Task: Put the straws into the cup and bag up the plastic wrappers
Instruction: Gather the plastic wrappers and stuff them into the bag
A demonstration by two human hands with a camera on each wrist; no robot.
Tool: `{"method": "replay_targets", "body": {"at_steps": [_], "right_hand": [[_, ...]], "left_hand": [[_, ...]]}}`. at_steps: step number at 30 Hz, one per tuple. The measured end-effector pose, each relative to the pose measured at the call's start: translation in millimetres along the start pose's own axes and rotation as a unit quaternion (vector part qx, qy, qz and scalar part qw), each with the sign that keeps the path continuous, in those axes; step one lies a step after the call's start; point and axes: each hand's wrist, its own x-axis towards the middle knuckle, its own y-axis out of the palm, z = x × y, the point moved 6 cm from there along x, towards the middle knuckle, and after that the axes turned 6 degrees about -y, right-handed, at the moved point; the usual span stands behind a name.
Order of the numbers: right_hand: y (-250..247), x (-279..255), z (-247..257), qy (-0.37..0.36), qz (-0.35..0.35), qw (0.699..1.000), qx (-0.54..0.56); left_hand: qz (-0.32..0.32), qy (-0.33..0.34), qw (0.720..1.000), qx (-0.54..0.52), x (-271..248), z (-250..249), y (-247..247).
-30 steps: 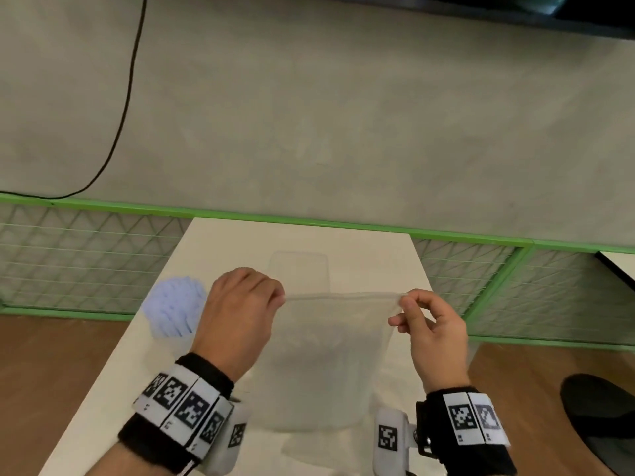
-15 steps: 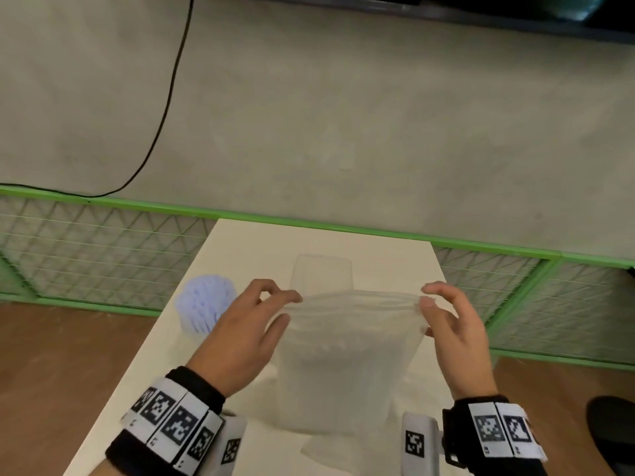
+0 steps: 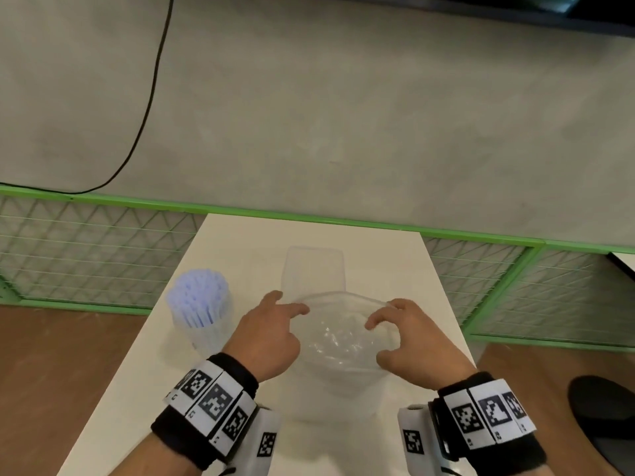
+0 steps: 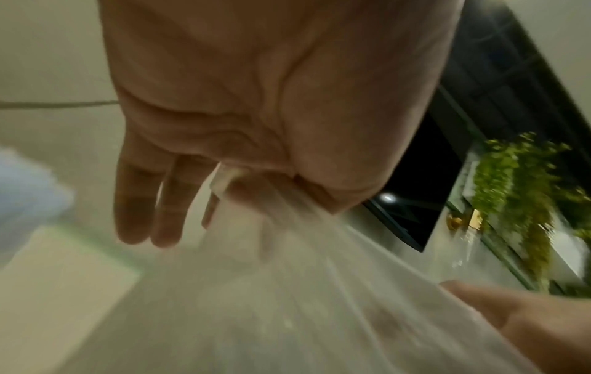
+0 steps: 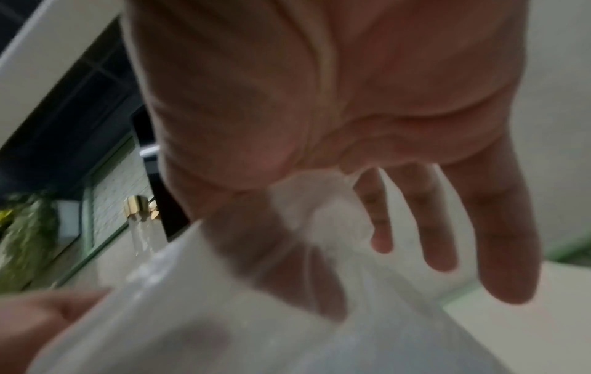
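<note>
Now both grips, left hand (image 3: 266, 333) and right hand (image 3: 410, 341), pinching clear bag (image 3: 338, 369) of crumpled wrappers (image 3: 331, 338); straws (image 3: 199, 300) upright in cup (image 3: 206, 333)

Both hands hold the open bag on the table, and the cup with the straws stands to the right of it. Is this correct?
Not quite: the cup with the straws stands to the left of the bag, as the head view shows. The rest holds: the left hand and right hand hold the open bag on the table.

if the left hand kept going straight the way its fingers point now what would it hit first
Most likely the clear plastic bag. The left hand already pinches its rim, index finger aimed across the open mouth toward the right hand. Past the bag's film, that hand comes next, though depth is hard to judge.
</note>
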Motion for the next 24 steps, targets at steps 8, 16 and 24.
{"method": "replay_targets", "body": {"at_steps": [8, 16, 24], "right_hand": [[25.6, 10.6, -17.5, 0.014, 0.067, 0.988, 0.142], [49.5, 22.6, -32.1, 0.053, 0.065, 0.967, 0.241], [66.6, 24.0, -49.0, 0.111, 0.099, 0.956, 0.253]], "left_hand": [[0.075, -0.020, 0.959, -0.273, 18.1, 16.6, 30.0], [0.054, -0.022, 0.963, -0.262, 27.6, 32.5, 37.9], [0.142, -0.053, 0.976, -0.159, 43.1, 46.9, 63.6]]}}
